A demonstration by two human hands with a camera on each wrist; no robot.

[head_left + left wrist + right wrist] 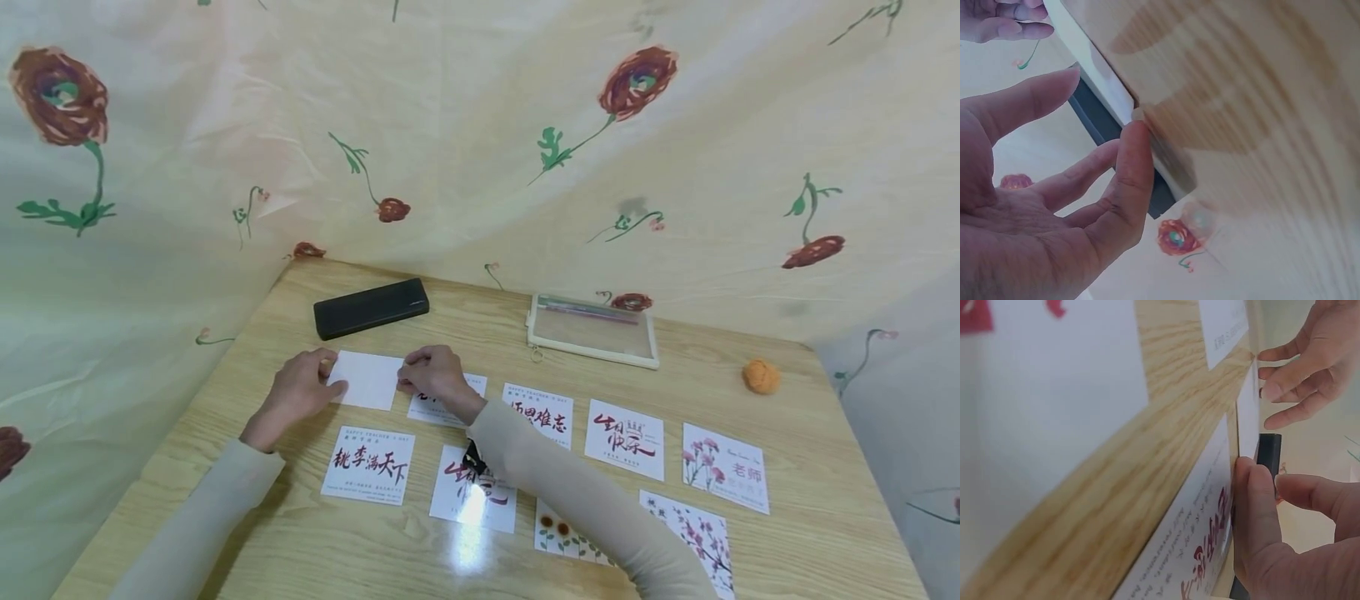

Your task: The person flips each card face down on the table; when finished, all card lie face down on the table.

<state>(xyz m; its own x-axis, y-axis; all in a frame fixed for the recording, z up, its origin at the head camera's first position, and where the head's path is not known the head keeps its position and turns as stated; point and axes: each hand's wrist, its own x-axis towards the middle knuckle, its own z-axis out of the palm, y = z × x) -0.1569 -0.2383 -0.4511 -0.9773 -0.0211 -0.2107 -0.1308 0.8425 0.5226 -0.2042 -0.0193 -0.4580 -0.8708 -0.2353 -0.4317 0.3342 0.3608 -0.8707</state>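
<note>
A white card [366, 381] lies blank side up on the wooden table [300, 546].

The tabletop [300, 550] is smooth, pale-grained, wood-look, glossy enough to throw back a bright glare at the near side. The blank white card [367, 381] and the printed cards [367, 465] look like smooth, stiff paper. At the far left, the black case [371, 309] is mostly matt; the far pouch [592, 333] seems translucent plastic or mesh. The orange ball [761, 377] at right looks rough, the floral curtain [465, 100] behind like thin cloth with a faint sheen.
</note>
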